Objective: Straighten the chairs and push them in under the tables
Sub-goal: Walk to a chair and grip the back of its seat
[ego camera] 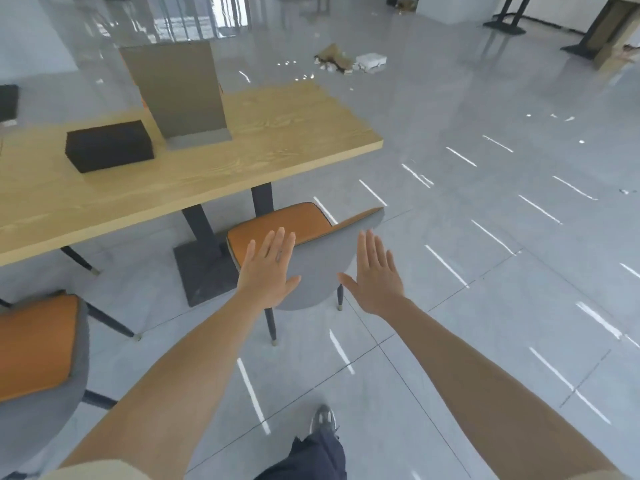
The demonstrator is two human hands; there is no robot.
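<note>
Underfoot and out to the far walls, a glossy grey tiled floor (485, 237) fills most of the view, streaked with white reflections of ceiling lights. Across the left half stands a long table (277, 140) with a pale wood-grain top, carried on a dark pedestal (204, 265) with a flat square foot.

At the lower left edge, 1 chair (38, 344) with an orange seat and grey shell is only partly in view, its seat out from under the table. The second chair (318, 271), of the same make, stands near the table's right end with its rounded grey back toward the person. Its orange seat lies almost wholly outside the table edge, with the front just beside the pedestal, and it sits at a slant to the table's long side.

On the tabletop, a tall grey upright stand (180, 88) rises beside a black box (109, 145).

Both bare arms reach forward. The left hand (268, 271) is flat, fingers (280, 242) straight and slightly apart, over the left edge of the second chair's back. The right hand (375, 275) is likewise flat, fingers (369, 247) straight, at the back's right edge. Whether either touches the chair cannot be told.

A grey shoe (323, 419) shows below, and scattered cardboard scraps (349, 60) lie far off.
</note>
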